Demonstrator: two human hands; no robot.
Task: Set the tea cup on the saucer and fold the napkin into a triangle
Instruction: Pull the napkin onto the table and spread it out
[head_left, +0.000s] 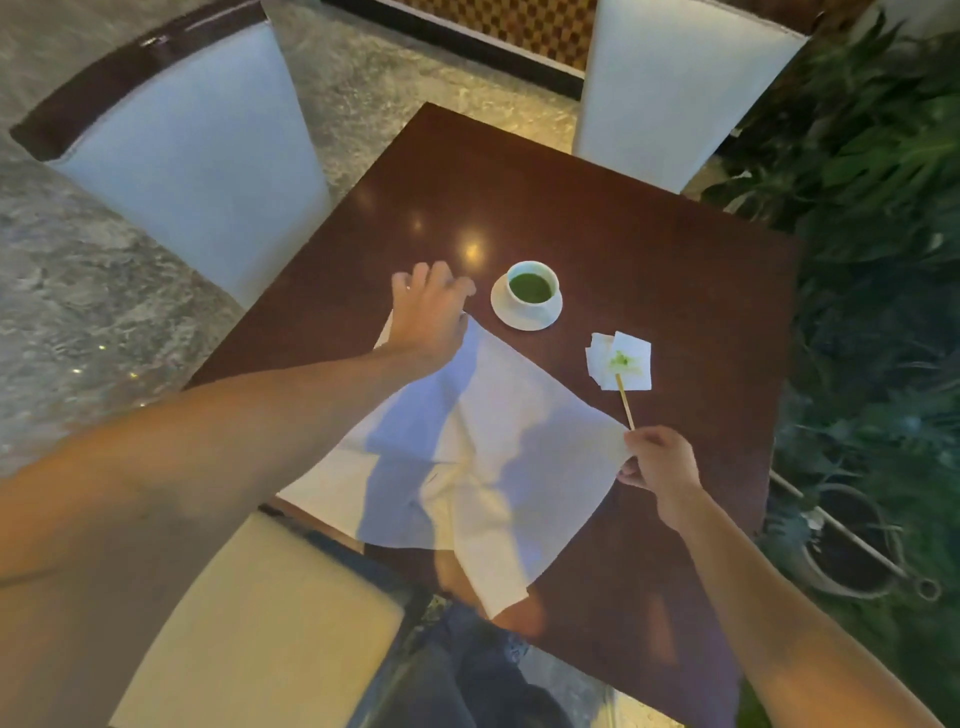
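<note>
Our left hand (428, 312) presses flat, fingers spread, on the large white cloth napkin (467, 441) at its eleven o'clock corner; our right hand (657, 460) pinches the three o'clock corner. The white tea cup (535, 291) already sits on its white saucer (506, 314), at one o'clock; a careless swing of the fold could tip it.

We see a white napkin (483, 441), a white tea cup (535, 291) of green liquid on its white saucer (524, 319), and a dark reddish-brown table (623, 249).
</note>
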